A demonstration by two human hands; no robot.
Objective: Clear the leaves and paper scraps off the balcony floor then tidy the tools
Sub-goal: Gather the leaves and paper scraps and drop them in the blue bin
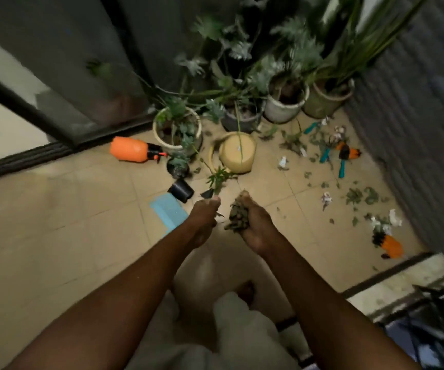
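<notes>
Leaves (238,218) fill the right hand (255,228), its grip curled round them; the left hand (203,220) pinches a sprig (219,180). A black pot (180,190) lies tipped on the floor (82,209).

The tan tiled floor (82,209) is strewn at right with leaves (359,196) and paper scraps (326,198); an orange sprayer (130,150) is laid on its side at centre left.

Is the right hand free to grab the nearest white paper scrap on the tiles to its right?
Probably not yet: the right hand grips a clump of leaves, so its fingers are full. Only open floor lies between it and the paper scrap.
</notes>
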